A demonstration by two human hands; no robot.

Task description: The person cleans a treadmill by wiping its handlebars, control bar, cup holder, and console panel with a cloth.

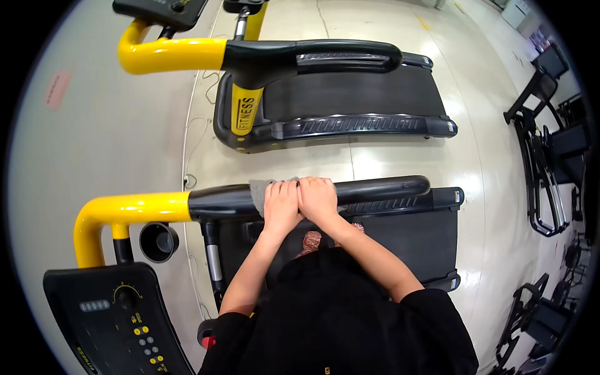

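Note:
Both of my hands rest side by side over the black handrail (384, 187) of the near treadmill. Beneath them a grey cloth (257, 195) is draped on the rail, its edge sticking out past my fingers on the left. My left hand (281, 205) curls its fingers over the cloth and rail. Touching it, my right hand (317, 199) is also closed over the top, and most of the cloth is hidden under the two hands. Left of the handrail, a yellow curved bar (144, 207) runs toward the treadmill's control panel (115, 312).
A black cup holder (159, 242) hangs below the yellow bar. Beyond stands a second treadmill (356, 94) with its own handrail. Cables (192, 144) run along the floor by the wall. More black exercise machines (540, 162) line the right side.

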